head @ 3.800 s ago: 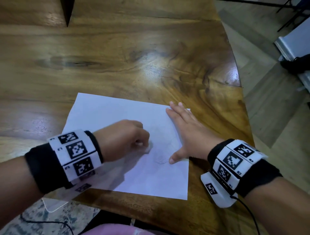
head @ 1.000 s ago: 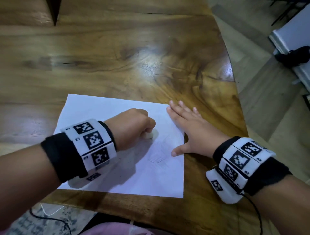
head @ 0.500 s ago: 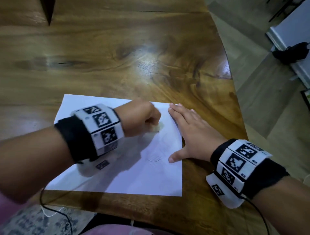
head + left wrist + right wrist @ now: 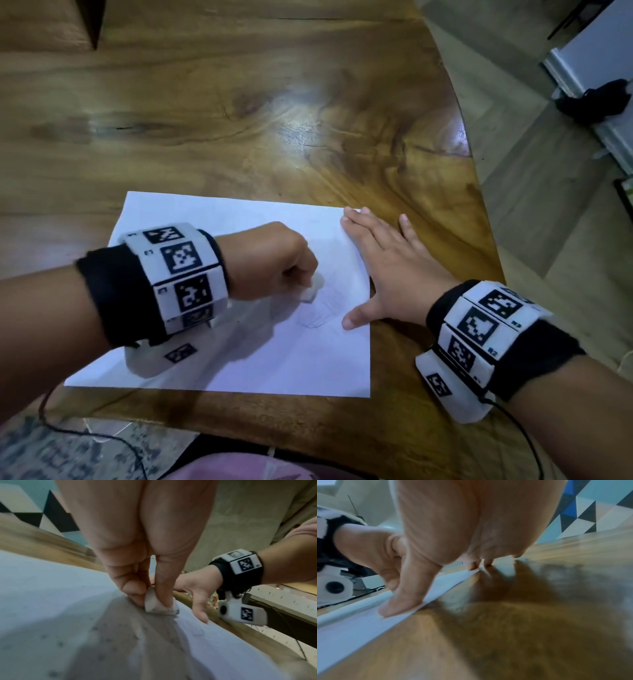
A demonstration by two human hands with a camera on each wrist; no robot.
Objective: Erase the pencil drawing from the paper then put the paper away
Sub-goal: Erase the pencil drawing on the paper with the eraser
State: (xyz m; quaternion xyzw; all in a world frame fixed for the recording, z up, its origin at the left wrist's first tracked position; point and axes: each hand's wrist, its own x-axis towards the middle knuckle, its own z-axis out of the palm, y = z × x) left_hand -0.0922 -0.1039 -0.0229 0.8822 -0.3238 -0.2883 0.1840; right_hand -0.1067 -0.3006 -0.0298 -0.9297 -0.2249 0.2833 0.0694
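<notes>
Since half a second ago, the left hand (image 4: 274, 263) has slid the eraser (image 4: 312, 291) a little down the sheet, closer to the faint pencil drawing (image 4: 320, 308), and the right hand (image 4: 394, 270) has stayed pressed flat. Now the left hand is curled in a fist and pinches the small white eraser between its thumb and fingers (image 4: 132, 588), and the eraser's bottom edge touches the paper (image 4: 239, 359). In the left wrist view, tiny dark crumbs lie on the sheet near the eraser. The right hand is spread open with straight fingers and holds nothing. Its thumb (image 4: 402, 604) and 2 fingertips press on the right edge of the paper, and the rest of the hand lies on the wooden counter (image 4: 239, 120). The white sheet lies flat near the front edge of the counter. Both wrists wear black bands with white marker blocks (image 4: 181, 274).
</notes>
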